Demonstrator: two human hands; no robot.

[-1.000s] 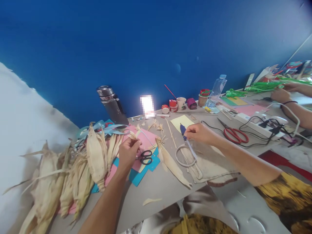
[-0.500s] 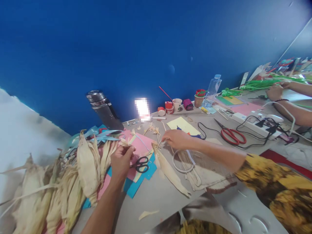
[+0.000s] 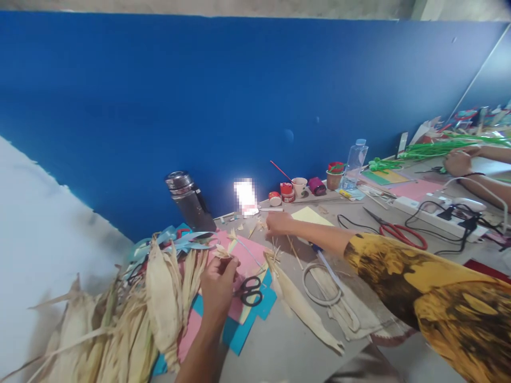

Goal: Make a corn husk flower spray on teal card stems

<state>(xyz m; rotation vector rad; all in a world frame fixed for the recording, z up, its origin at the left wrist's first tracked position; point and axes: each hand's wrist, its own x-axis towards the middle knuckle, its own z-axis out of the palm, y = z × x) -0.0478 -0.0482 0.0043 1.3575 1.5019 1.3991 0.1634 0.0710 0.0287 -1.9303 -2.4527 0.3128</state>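
My left hand (image 3: 219, 283) is closed in a pinch on a small piece of dried corn husk (image 3: 222, 250), held above pink and blue paper sheets (image 3: 239, 255). Black scissors (image 3: 250, 291) lie just right of it. My right hand (image 3: 278, 222) reaches across the table to small husk scraps (image 3: 255, 227) near the far edge; its fingers are curled and what they grip is hidden. A long husk (image 3: 303, 308) and a white ring (image 3: 319, 276) on a cloth bag lie under that arm.
A heap of corn husks (image 3: 120, 319) fills the left. A dark flask (image 3: 190, 202), paint pots (image 3: 285, 190), cups and a water bottle (image 3: 353, 157) stand by the blue wall. Red scissors (image 3: 401, 232) and a power strip (image 3: 435, 215) with cables lie right. Another person's hands (image 3: 459, 162) work far right.
My right hand left the blue-tipped tool and moved left and farther away to the husk scraps. My left hand stayed pinched on its husk piece. The view tilted up.
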